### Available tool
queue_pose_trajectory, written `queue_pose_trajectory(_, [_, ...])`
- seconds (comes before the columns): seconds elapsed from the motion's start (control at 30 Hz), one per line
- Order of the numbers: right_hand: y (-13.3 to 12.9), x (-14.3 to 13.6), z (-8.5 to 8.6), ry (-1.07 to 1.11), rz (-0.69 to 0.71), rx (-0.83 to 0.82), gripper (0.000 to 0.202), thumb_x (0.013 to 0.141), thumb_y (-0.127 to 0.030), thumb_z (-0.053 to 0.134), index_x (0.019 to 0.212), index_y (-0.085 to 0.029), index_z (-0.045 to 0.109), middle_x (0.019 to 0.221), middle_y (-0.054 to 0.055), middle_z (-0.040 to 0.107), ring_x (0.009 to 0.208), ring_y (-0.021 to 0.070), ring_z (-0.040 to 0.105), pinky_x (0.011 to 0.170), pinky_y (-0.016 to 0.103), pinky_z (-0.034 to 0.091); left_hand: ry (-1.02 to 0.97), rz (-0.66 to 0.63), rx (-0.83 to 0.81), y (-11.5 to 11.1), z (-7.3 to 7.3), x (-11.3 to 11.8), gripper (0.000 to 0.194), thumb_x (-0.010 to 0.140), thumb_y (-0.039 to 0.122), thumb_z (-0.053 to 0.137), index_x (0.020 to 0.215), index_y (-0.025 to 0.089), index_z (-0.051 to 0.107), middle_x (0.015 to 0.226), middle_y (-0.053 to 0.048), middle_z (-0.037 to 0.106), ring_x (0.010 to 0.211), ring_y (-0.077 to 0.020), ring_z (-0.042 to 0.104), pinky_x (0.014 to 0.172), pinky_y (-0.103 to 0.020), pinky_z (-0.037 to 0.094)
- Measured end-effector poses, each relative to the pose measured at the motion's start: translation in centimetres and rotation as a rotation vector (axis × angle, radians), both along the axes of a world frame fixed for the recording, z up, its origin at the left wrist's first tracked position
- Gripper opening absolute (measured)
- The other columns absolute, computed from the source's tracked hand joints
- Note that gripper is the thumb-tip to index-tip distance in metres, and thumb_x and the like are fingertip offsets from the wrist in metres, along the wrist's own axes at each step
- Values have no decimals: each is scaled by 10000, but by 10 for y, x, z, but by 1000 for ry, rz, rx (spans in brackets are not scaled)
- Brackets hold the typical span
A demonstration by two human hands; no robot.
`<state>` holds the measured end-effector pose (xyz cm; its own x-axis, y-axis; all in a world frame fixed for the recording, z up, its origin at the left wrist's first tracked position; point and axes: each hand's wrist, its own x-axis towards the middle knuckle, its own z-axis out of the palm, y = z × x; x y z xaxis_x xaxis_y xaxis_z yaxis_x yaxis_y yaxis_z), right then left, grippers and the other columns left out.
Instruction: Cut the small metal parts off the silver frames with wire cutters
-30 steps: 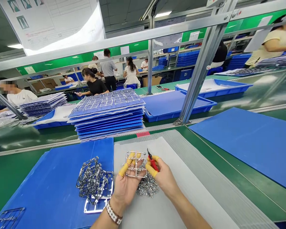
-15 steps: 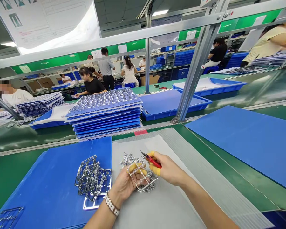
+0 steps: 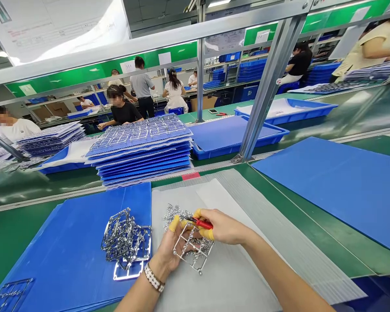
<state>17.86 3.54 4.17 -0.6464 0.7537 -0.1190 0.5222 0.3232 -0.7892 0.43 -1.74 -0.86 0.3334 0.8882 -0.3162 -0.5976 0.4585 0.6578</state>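
Cutters (image 3: pixel 204 223) in right fingers (image 3: pixel 206 234) moved leftward; left fingers (image 3: pixel 174 223) hold a frame (image 3: pixel 194 247); a tray (image 3: pixel 212 152) holds a sheet (image 3: pixel 219 135).

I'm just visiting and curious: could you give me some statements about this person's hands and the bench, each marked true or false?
1. The right hand holds a red-handled tool. True.
2. The left hand is empty. False: it holds a square metallic frame.
3. A tangled heap of frames lies on the left-hand blue sheet. True.
4. The small shiny pieces lie in a blue tray. False: they lie on the pale sheet.
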Motion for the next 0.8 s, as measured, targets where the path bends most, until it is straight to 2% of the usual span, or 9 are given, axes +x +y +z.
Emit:
queue_pose_trajectory(0.07, [2,-4,4,-53,0,39,147,719,-208,528,861,-205,567,711,-27,568,598,109,468,499,213,318,-100,-48,32,-2,4,0,464,880,520,396,1020,150,639,1079,-131,642,893,-267,637,692,-377,516])
queue_pose_trajectory(0.17, [3,-15,9,-130,11,143,224,684,-129,510,878,-218,579,756,-15,613,642,125,523,508,218,299,-206,-198,58,-6,9,-1,497,874,529,382,1124,160,602,1147,-141,610,988,-344,609,747,-469,507])
queue_pose_trajectory(0.3, [1,-29,13,-205,11,205,190,684,-149,544,855,-216,592,757,-2,634,654,138,545,511,228,288,-204,-285,58,-6,6,-6,303,846,298,485,1044,119,628,1109,-161,624,1080,-397,557,795,-544,481])
queue_pose_trajectory(0.37, [0,-31,14,-182,-29,179,205,720,-224,566,921,-212,600,815,18,647,700,152,567,543,233,328,-198,-271,38,-3,2,-8,276,833,244,493,1016,92,632,1066,-177,637,1078,-415,554,774,-568,481])
queue_pose_trajectory(0.47, [-3,-24,14,-70,-157,176,267,778,-323,541,1018,-213,580,927,37,650,798,167,589,638,253,402,-228,-207,-20,0,-2,-10,318,870,298,461,1052,94,623,1064,-169,639,1082,-422,550,780,-581,474])
queue_pose_trajectory(0.57, [-10,-10,10,5,-285,189,284,826,-351,477,1072,-228,546,974,30,643,846,163,596,711,275,438,-280,-139,-43,2,1,-10,349,895,361,451,1191,212,560,1113,-117,630,1057,-381,582,813,-588,456])
queue_pose_trajectory(0.67, [-19,4,-1,-76,-312,223,313,821,-366,478,1084,-210,541,980,46,639,890,188,594,762,309,446,-320,-76,-33,3,5,-11,379,896,376,464,1260,277,498,1084,-96,644,1021,-329,612,856,-571,441])
queue_pose_trajectory(0.73, [-24,7,-8,-154,-296,261,318,818,-366,480,1075,-194,550,999,64,636,921,205,586,793,328,439,-324,-22,-12,4,5,-11,380,884,308,491,1258,240,503,1041,-97,656,1018,-306,614,887,-534,440])
queue_pose_trajectory(0.8, [-28,6,-14,-221,-285,292,313,815,-346,483,1071,-183,556,1012,75,637,935,212,582,808,336,429,-294,27,19,5,3,-11,424,836,175,534,1257,212,504,1036,-96,656,1018,-284,611,906,-491,444])
